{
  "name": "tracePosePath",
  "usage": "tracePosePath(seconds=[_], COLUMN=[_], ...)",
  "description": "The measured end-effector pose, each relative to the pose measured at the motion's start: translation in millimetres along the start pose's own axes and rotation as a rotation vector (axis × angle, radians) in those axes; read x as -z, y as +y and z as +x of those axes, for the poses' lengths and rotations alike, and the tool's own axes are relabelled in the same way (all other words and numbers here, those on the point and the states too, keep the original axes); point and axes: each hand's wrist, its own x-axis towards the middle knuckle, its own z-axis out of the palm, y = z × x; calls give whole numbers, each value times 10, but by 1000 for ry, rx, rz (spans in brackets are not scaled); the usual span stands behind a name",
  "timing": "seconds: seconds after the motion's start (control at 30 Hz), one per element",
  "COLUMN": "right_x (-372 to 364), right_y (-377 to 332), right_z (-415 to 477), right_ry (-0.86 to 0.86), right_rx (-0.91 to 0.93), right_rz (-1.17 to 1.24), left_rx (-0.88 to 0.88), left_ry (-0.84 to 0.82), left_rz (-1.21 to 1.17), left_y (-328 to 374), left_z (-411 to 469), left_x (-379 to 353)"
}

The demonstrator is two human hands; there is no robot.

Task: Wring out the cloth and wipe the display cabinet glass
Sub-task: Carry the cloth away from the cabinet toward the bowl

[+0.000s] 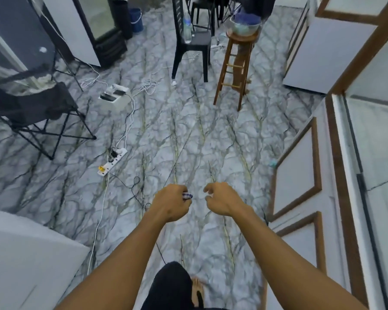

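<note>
Marbled floor (188,135) lies below; the left hand (171,203) fists a checked cloth (188,195), squeezing it, while the right hand (221,201) hovers half-open, empty.

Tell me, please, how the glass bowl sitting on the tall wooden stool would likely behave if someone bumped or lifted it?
The bowl looks like glass, so probably fragile and fairly heavy for its size. It spans nearly the whole seat of the narrow, tall stool, so a bump could plausibly slide it off or tip the stool. Its smooth sides may be slippery; lifting with both hands seems wise.
</note>
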Motion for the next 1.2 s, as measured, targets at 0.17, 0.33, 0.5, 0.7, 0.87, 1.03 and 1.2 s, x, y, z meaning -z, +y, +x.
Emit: tracePosePath(seconds=[0.17, 0.33, 0.5, 0.7, 0.87, 1.03, 1.2], right_x=[542, 1237, 2026, 2809, 3687, 4680, 5482], right_y=[-46, -40, -28, 177, 467, 585, 682], right_z=[1039, 2206, 3117, 4410, 5615, 6598, 7520], right_ry=[21, 59, 106, 91, 70, 80, 125], right_rx=[-37, -119, -180, -196, -184, -169, -128], right_rz=[21, 68, 126, 185, 150, 161, 207], left_rx=[-64, -171, -258, -292, -292, -292, -306], left_ry=[-59, -79, -121, -168, -124, -93, -91], left_rz=[-34, -25, -22, -31, -31, -32, -95], left_y=[-60, 5, 267, 533, 782, 1161, 1463], left_z=[1320, 2878, 4175, 5734, 7187, 8451, 9620], left_x=[268, 623, 1055, 1267, 1461, 1842, 2104])
